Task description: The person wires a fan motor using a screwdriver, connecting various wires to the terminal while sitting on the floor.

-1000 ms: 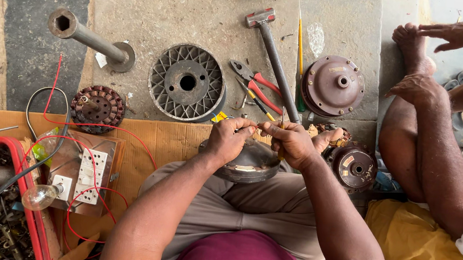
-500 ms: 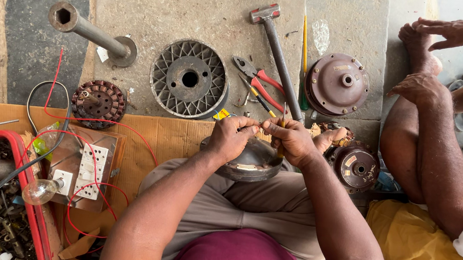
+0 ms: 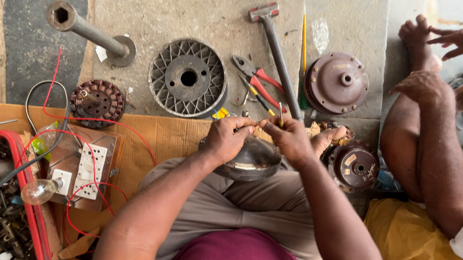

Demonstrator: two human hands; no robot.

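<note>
Around: a grey slotted rotor disc (image 3: 188, 78), red-handled pliers (image 3: 261, 83), a hammer (image 3: 276, 50) and a brown motor cover (image 3: 340, 83) lie on the floor beyond the hands.
Thing: a dark round motor housing (image 3: 248, 160) rests on the lap, under both hands.
Left hand (image 3: 229, 138): fingers curled, grip pinched on something small; what it is, I cannot tell.
Right hand (image 3: 292, 140): grip closed on a thin yellow wire (image 3: 280, 118), just beside the left fingertips.

Tiny thing pinched between fingers (image 3: 255, 128), too small to tell

Head cam, straight down, close-up.
</note>
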